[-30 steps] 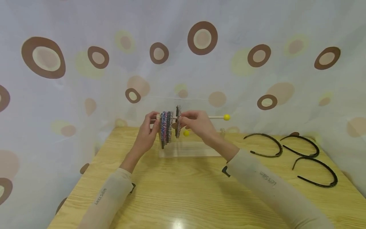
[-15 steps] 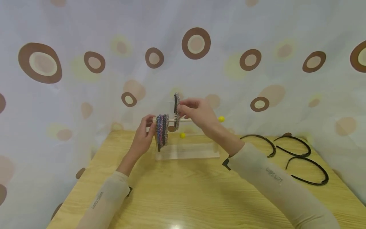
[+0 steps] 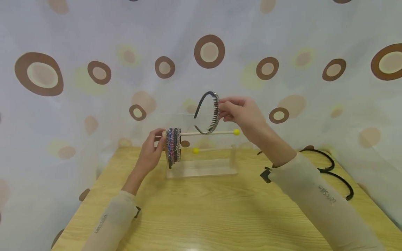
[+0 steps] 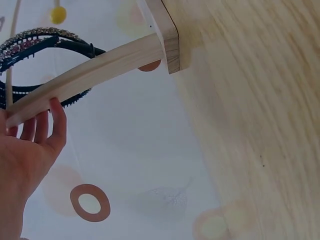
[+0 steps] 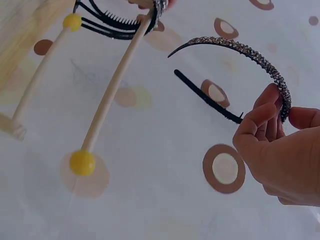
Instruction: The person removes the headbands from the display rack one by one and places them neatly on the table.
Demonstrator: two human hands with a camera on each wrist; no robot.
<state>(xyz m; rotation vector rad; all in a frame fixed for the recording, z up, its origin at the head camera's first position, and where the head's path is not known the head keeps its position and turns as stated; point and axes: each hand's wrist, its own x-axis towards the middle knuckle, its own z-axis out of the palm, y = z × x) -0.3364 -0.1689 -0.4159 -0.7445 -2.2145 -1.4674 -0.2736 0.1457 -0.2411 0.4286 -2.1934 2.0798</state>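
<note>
My right hand (image 3: 248,116) pinches a glittery headband (image 3: 216,109) between thumb and fingers, above the wooden rod (image 3: 208,133) of a headband stand. In the right wrist view, that headband (image 5: 250,51) shows a sparkling outer face and dark ends, apart from the rod (image 5: 115,90) with its yellow ball tip (image 5: 82,162). My left hand (image 3: 150,151) grips the top of the stand's upright. The left wrist view shows its fingers curled round this wooden post (image 4: 90,72). Several glittery headbands (image 3: 174,144) hang bunched on the rod beside my left hand.
Black headbands (image 3: 340,183) lie on the table at the right, partly behind my right forearm. A second yellow ball (image 3: 195,150) shows lower on the stand, above its pale base (image 3: 202,169). A patterned curtain (image 3: 188,31) hangs behind the wood-grain table (image 3: 188,212).
My right hand has lifted the glittery headband off the rod, moved it up and right, and turned it so its open curve shows. My left hand keeps its grip on the upright.
</note>
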